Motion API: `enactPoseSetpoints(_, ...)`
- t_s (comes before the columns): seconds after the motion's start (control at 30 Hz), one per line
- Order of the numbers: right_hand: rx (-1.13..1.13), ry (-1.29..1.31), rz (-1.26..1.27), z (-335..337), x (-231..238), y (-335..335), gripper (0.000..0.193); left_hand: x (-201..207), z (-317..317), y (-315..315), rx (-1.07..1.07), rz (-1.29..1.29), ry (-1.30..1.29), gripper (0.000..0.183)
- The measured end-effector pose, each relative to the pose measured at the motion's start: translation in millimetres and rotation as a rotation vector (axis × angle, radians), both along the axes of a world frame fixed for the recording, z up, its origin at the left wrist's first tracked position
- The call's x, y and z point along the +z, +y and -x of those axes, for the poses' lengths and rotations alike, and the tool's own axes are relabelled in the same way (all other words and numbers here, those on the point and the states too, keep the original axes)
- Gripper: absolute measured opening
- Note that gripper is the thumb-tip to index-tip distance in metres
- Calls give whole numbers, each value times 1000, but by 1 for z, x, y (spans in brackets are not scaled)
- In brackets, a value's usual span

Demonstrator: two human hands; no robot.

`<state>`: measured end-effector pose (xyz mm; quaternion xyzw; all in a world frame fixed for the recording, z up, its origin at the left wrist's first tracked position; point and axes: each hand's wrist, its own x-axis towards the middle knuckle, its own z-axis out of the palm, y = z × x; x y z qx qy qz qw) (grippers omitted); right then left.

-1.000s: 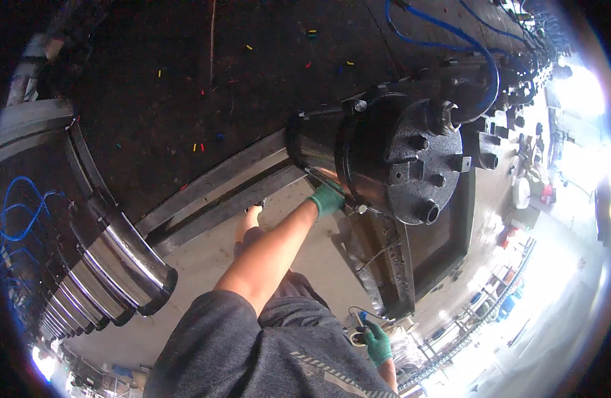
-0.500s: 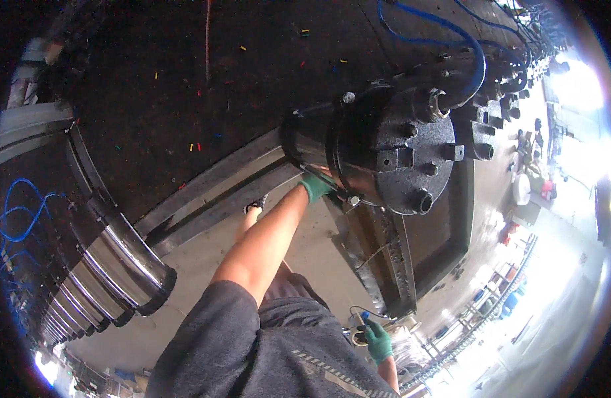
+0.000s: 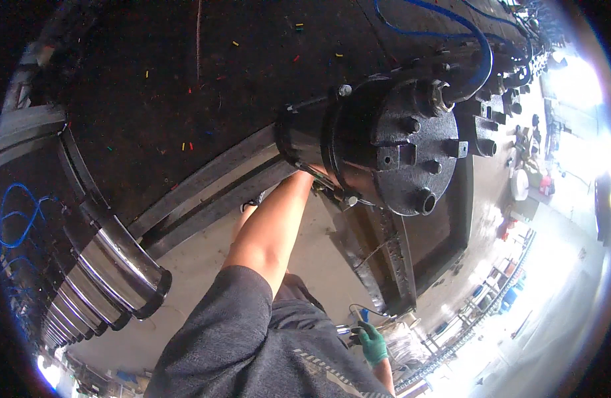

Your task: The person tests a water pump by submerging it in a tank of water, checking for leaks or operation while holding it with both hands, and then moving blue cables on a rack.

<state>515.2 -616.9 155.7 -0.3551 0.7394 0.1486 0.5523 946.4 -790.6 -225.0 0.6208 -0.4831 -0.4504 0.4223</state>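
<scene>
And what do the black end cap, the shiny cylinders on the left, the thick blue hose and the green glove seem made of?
Black end cap: probably cast metal, painted; grainy gloss.
Shiny cylinders: likely polished steel, given mirror-like streaks.
Thick blue hose: plastic or rubber, smoothly bent, satin.
Green glove: perhaps knit fabric, matte; weave unreadable.

Pale floor (image 3: 328, 265) lies below, with a long rack (image 3: 488, 305) and glaring white light (image 3: 576, 81) at right

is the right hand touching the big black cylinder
No, the green-gloved right hand is low in the picture, well apart from the big black cylinder.
</scene>
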Motion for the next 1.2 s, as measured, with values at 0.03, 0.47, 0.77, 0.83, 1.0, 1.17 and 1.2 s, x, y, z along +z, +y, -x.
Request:
enactPoseSetpoints(0.03, -1, -2, 0, -1, 0, 0, 35, 0, 1, -1, -3, 1, -1, 18)
enactPoseSetpoints(0.47, -6, -10, 12, 9, -10, 5, 35, 13, 32, -2, -17, 11, -34, 19)
enactPoseSetpoints(0.77, 56, -58, 42, -3, -14, -9, 36, 3, 1, 1, -59, 19, -8, 20)
enactPoseSetpoints(0.83, 77, -56, 47, -12, -10, -17, 36, -2, 0, 10, -58, 12, -17, 20)
enactPoseSetpoints(1.0, 96, -33, 17, 3, -10, -10, 38, -9, 19, 35, -55, 57, -31, 20)
enactPoseSetpoints(1.17, 39, -41, -37, 22, -20, 3, 38, 50, 31, 73, 409, 242, 229, 22)
enactPoseSetpoints(1.2, 39, -26, -41, 21, -19, 5, 38, 82, 24, 84, 403, 118, 367, 25)
